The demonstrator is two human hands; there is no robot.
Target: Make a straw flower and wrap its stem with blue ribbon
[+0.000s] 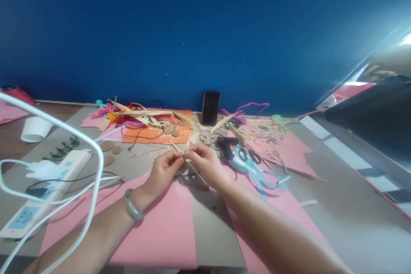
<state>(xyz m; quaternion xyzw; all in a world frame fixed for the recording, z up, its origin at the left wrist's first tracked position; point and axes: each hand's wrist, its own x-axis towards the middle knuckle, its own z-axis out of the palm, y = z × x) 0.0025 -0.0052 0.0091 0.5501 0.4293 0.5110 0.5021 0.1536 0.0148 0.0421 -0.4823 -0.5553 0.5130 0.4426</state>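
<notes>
Straw-coloured strip (196, 171), thin, held low over the grey table (213, 239) and slanting down beneath the right palm. Both hands meet at its upper end: left hand (165, 169) and right hand (205, 163) each pinch with thumb and fingers, tips close together; the pinched end itself is mostly hidden. Left wrist bears a pale bangle (133, 206). Just beyond the fingers: loose dry husks (224, 123). To the right: black glue gun (226, 149), with dark-handled scissors (250, 153) and light-blue ribbon (239, 162) beside it. To the left: wooden discs (108, 161) on the table; past these, an orange sheet (150, 138) carrying more discs and husk. Pink sheets (160, 231) lie under both forearms. Farther out: dark phone (210, 108) upright near the blue wall (205, 30); at far left, white power strip (75, 162), looping white cable (101, 167), white cup (36, 128)
</notes>
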